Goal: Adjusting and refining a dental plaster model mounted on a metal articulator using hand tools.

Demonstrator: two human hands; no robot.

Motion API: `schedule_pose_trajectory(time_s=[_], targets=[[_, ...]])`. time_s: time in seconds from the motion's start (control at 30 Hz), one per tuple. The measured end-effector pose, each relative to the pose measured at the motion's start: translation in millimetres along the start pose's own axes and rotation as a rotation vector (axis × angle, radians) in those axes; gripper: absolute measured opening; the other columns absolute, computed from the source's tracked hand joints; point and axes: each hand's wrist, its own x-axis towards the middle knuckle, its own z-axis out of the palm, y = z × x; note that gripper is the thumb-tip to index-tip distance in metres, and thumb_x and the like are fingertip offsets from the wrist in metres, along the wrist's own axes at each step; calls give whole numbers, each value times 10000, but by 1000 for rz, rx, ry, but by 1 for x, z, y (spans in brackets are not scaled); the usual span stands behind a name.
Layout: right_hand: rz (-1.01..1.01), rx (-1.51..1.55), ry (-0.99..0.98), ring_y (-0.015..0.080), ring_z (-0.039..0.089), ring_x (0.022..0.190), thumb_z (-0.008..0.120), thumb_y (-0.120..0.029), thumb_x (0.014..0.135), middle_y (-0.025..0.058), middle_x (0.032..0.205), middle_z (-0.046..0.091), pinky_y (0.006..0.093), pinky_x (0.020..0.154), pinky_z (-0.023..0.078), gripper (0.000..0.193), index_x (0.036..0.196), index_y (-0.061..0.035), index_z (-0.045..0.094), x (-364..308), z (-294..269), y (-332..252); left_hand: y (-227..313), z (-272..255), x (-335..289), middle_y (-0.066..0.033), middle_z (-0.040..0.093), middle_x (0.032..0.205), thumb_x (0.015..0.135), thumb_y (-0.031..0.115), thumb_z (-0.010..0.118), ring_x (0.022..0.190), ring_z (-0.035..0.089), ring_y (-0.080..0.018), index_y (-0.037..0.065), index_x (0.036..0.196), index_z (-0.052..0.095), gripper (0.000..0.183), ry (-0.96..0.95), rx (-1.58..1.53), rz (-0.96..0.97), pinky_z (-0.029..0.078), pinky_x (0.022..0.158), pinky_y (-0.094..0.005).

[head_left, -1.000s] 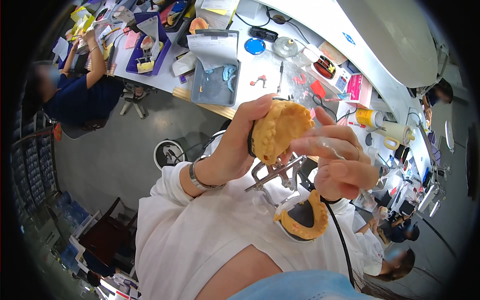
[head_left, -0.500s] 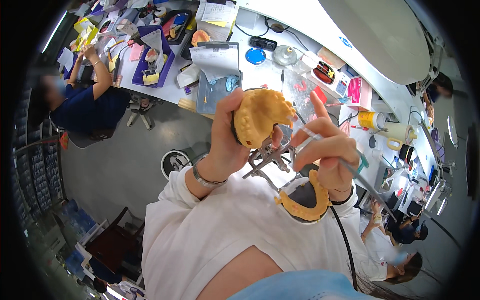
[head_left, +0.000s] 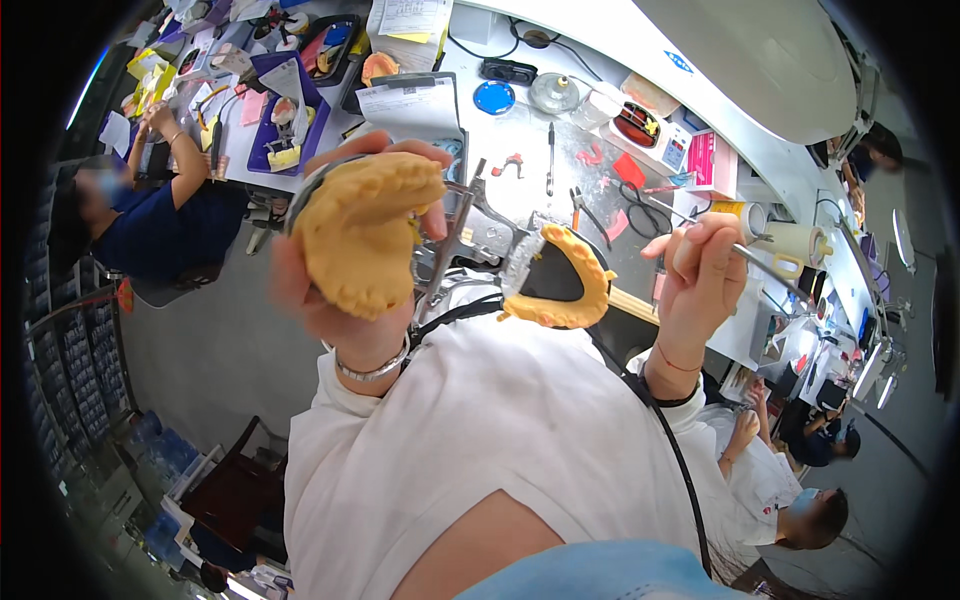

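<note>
My left hand (head_left: 378,338) is wrapped around a yellow-tan plaster dental cast (head_left: 372,215) mounted on a metal articulator (head_left: 437,262). The articulator is spread wide. Its other half carries a horseshoe-shaped dental cast (head_left: 592,290) on a dark and white base, angled toward my right side. My right hand (head_left: 705,275), apart from the articulator, has its fingers closed on a slim metal hand tool (head_left: 772,270) that slants down to the right. The tool's exact kind is not clear. Fingers of my left hand are partly hidden behind the cast.
Beyond my hands, the bench holds pliers (head_left: 577,212), a black pen-like tool (head_left: 551,160), a glass burner (head_left: 554,94) and a blue lid (head_left: 493,97). A purple tray (head_left: 312,130) stands at left near a seated co-worker (head_left: 180,225). A large lamp (head_left: 760,70) overhangs the right.
The articulator with both casts has swung left and opened flatter. My right hand has drawn away from it to the right, still holding the metal tool.
</note>
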Motion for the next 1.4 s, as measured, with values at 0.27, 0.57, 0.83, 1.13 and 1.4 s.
schedule_pose_trajectory(time_s=[0.27,0.57,0.83,1.13,1.4], targets=[[68,-48,-156,235,555,960,642,-279,813,170,1044,545,345,853,442,417,1060,-36,409,-10,17,-4,16,1,0,-344,522,979,812,602,281,591,523,-275,-111,1171,404,807,-89,78,160,409,559,-345],[25,-3,-348,280,493,1131,855,-103,534,224,1197,479,364,949,389,771,1065,-68,297,-10,49,6,6,0,9,-291,464,1188,844,596,281,838,571,-334,-37,1236,403,754,197,72,-205,454,789,-388],[91,213,-135,256,495,1117,805,-50,553,188,1175,498,375,977,370,741,1091,-67,294,-7,47,5,-39,-16,-19,-214,135,1432,658,716,565,1299,239,-364,119,1409,94,1068,-155,80,-277,271,1048,-434],[-134,78,-309,287,494,1123,801,-44,583,237,1265,396,393,952,379,774,1121,-80,246,-11,60,4,-62,4,-29,-246,187,1400,370,404,901,1303,243,-327,157,1403,51,1360,-367,-48,-260,265,1046,-445],[-8,-16,-218,344,382,1233,595,-409,828,269,1348,324,443,1002,314,663,1258,-47,242,-13,43,2,-51,-12,-36,-88,367,1196,533,239,859,1149,383,-203,85,1261,231,974,-321,286,-195,305,996,-370]])
